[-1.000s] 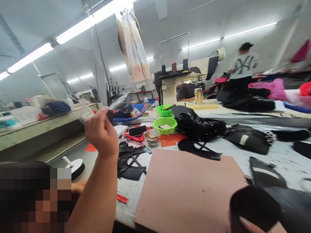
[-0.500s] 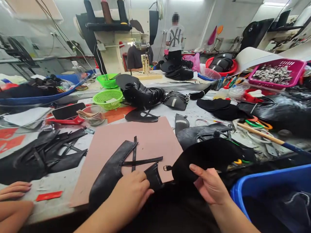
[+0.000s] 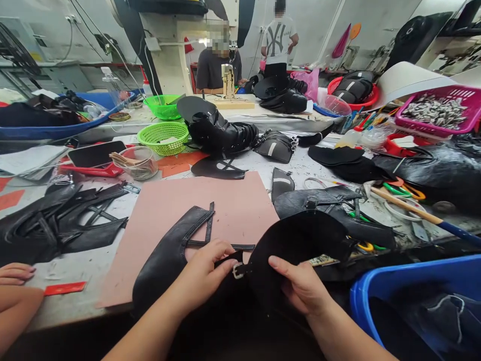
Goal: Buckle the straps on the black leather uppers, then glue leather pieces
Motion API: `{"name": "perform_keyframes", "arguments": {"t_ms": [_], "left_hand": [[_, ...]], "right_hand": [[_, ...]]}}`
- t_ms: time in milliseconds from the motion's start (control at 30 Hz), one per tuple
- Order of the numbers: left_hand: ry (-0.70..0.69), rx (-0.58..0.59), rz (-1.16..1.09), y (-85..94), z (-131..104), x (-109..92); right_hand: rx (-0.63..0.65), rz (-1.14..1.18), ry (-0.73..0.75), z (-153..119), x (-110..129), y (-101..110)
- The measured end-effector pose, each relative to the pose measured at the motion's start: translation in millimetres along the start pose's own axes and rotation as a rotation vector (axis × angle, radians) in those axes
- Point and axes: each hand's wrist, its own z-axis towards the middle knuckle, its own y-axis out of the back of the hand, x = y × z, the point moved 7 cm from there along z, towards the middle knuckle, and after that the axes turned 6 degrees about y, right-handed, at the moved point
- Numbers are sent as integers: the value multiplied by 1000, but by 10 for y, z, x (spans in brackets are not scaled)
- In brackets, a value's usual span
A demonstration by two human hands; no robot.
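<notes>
My left hand (image 3: 210,265) pinches the near end of a black leather shoe upper (image 3: 161,255), whose curved body and crossing narrow straps lie over a pink board (image 3: 143,215). Just right of those fingertips is a small metal buckle (image 3: 237,271) on a short tab. That tab comes off a curved black piece (image 3: 296,233), which my right hand (image 3: 304,288) grips with the thumb on top and the fingers beneath. The left fingertips are close to the buckle; whether they touch it I cannot tell. Dark shadow hides the lower parts of both pieces.
More black uppers (image 3: 56,225) lie at left, near another person's hand (image 3: 17,273) and a red strip (image 3: 65,288). Green baskets (image 3: 163,139) and stacked black parts (image 3: 221,130) stand behind the board. At right are a wooden-handled tool (image 3: 404,203) and a blue bin (image 3: 361,296).
My left hand has lifted the upper's near end towards the buckle. My right hand has shifted left with the curved black piece, bringing the two closer. The view has tilted down slightly.
</notes>
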Motion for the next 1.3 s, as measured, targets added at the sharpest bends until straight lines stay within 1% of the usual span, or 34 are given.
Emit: {"name": "perform_keyframes", "arguments": {"t_ms": [67, 167, 267, 367, 433, 533, 633, 767, 833, 967, 1100, 1167, 1300], "left_hand": [[29, 77, -147, 0, 24, -54], [61, 104, -265, 8, 64, -116], [73, 102, -326, -7, 90, -137], [92, 91, -393, -26, 88, -111], [105, 86, -428, -33, 81, -82], [63, 88, -419, -33, 85, -90], [6, 72, -420, -18, 99, -125], [109, 84, -461, -55, 102, -76], [129, 95, -453, -76, 97, -77], [90, 88, -468, -87, 105, -116], [57, 83, -456, -93, 109, -134], [49, 78, -441, -92, 106, -140], [59, 58, -394, -83, 96, -147]], "right_hand": [[79, -31, 15, -1, 22, -128], [130, -9, 37, 17, 37, -230], [109, 11, 33, 50, 5, -221], [33, 7, 1, 65, -35, -165], [-1, 12, 19, 57, -19, -156], [28, -16, 88, 34, 26, -205], [23, -73, 94, 38, -7, -212], [-36, -168, 116, 93, -56, -157], [-47, -205, 128, 114, -71, -137], [-30, -265, 166, 129, -74, -133], [-117, -287, 180, 131, -65, -88], [-139, -275, 178, 131, -64, -87], [-100, -280, 189, 126, -64, -125]]}}
